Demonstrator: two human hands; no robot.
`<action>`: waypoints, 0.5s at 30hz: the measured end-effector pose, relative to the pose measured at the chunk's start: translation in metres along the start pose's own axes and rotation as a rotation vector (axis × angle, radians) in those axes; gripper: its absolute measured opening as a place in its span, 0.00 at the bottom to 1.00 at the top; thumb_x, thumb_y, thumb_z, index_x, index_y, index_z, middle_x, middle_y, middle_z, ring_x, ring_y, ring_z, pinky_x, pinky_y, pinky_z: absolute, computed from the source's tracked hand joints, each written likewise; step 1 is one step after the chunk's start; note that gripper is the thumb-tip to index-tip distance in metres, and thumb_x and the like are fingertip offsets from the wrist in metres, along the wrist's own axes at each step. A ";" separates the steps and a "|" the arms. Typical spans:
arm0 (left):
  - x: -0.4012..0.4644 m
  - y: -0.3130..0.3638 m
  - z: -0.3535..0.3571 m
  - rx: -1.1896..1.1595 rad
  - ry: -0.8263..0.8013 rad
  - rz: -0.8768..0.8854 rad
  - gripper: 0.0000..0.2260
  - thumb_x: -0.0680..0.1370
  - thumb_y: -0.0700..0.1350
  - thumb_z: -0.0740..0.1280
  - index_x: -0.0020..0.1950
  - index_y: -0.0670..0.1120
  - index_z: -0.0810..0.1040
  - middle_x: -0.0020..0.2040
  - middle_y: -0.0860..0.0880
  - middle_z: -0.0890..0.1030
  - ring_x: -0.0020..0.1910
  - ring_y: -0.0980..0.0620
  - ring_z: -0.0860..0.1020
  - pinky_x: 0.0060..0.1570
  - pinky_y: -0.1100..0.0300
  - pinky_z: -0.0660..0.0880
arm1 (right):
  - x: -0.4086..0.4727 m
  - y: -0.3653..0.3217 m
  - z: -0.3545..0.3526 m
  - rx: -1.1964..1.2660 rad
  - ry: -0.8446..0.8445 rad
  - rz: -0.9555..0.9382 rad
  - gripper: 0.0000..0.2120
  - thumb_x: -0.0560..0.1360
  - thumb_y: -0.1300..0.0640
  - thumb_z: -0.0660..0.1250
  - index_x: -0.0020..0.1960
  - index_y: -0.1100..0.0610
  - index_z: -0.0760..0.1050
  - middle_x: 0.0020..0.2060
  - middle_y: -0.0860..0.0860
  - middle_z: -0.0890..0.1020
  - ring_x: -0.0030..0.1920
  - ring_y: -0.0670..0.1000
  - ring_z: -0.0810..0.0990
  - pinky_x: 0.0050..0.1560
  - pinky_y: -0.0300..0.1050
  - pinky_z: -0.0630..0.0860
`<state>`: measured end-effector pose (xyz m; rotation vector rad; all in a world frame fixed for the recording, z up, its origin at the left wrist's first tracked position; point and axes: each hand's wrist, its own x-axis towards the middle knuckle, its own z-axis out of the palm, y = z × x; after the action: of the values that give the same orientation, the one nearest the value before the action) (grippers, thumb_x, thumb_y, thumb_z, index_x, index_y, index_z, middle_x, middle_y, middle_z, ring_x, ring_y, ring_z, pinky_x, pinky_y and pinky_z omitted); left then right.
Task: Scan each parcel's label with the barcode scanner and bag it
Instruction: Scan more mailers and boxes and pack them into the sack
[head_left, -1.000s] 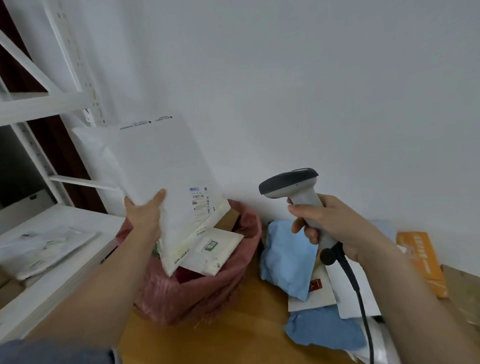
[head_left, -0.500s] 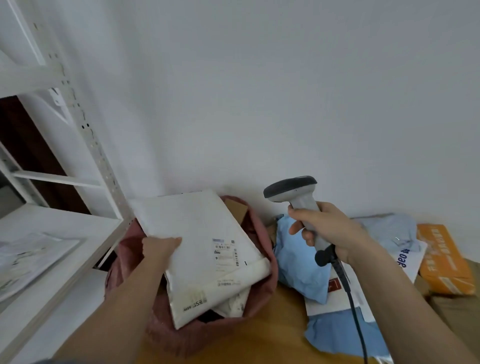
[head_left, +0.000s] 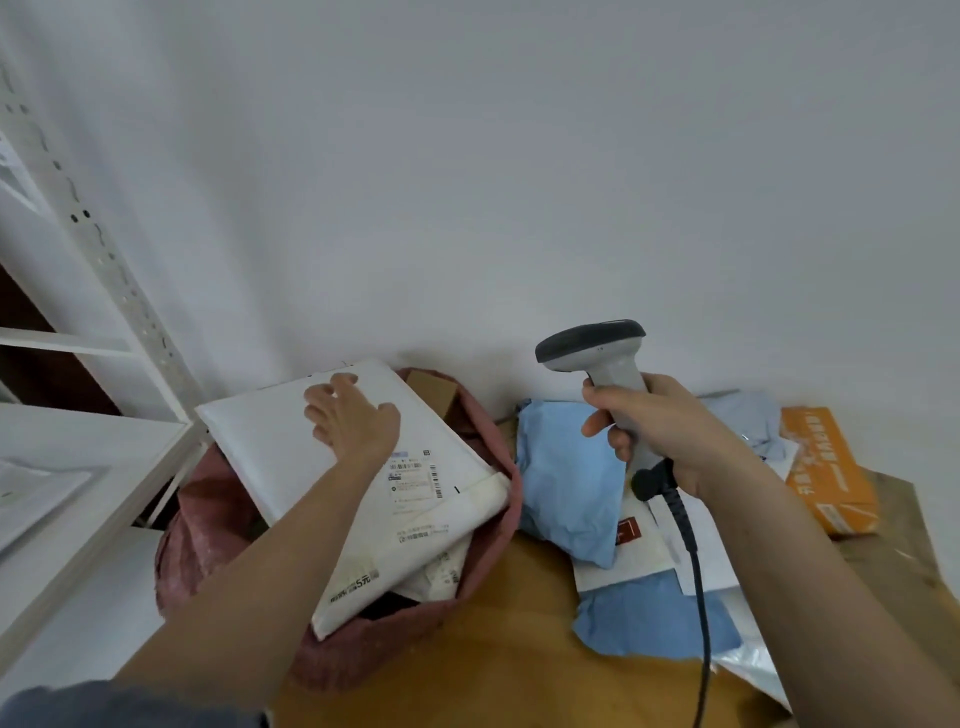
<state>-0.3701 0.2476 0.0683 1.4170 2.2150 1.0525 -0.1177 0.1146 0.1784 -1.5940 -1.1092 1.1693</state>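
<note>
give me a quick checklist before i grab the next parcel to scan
1. White parcel in the pink bag: not ok, it lies across the mouth, corners sticking out.
2. Left hand free: not ok, flat on that parcel, fingers spread.
3. Scanner gripped in right hand: ok.
4. Scanner cable clear: not ok, it hangs across the pile.
5. Next parcel in reach: ok, blue parcel lies beside the bag.
6. Its label facing up: cannot tell.
</note>
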 end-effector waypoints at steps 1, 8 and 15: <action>-0.008 0.011 0.008 -0.009 -0.034 0.036 0.22 0.72 0.37 0.67 0.65 0.43 0.67 0.66 0.41 0.61 0.64 0.40 0.62 0.64 0.50 0.62 | -0.002 0.003 -0.008 0.000 0.009 0.006 0.09 0.77 0.54 0.68 0.52 0.59 0.76 0.35 0.54 0.83 0.26 0.48 0.68 0.32 0.42 0.70; -0.076 0.067 0.074 -0.140 -0.303 0.251 0.15 0.73 0.36 0.65 0.60 0.38 0.71 0.58 0.42 0.69 0.56 0.45 0.70 0.55 0.57 0.69 | -0.009 0.029 -0.076 0.021 0.051 0.052 0.07 0.77 0.56 0.67 0.50 0.59 0.75 0.30 0.51 0.82 0.26 0.48 0.67 0.28 0.39 0.68; -0.144 0.084 0.160 -0.043 -0.756 0.253 0.13 0.76 0.39 0.66 0.60 0.40 0.73 0.51 0.46 0.75 0.48 0.50 0.74 0.44 0.61 0.71 | -0.010 0.060 -0.147 0.041 0.084 0.079 0.07 0.77 0.55 0.67 0.50 0.59 0.75 0.34 0.55 0.83 0.25 0.47 0.69 0.29 0.41 0.69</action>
<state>-0.1529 0.2079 0.0013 1.7334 1.4901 0.4870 0.0332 0.0716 0.1531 -1.6529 -0.9701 1.1585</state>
